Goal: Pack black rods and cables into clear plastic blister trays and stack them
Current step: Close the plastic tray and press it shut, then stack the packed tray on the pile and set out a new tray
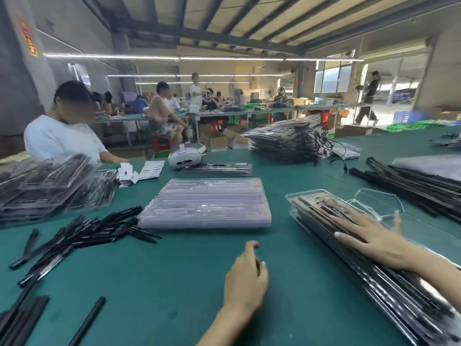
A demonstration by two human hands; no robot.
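Item: filled tray stack [349,245], right of worktop [174,283], long axis near-to-far; pressed flat by right hand [371,239], fingers spread. Left hand [245,278] loosely curled, empty. Empty trays [207,203] lie ahead, nearer the left.

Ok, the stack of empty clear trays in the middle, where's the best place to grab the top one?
Probably the near left corner of the empty trays, coming in with the left hand, which hovers just in front. The stack lies flat with thin flanged edges showing there, so a fingertip can likely lift one flange and pinch it off. The right hand rests flat on the packed stack.
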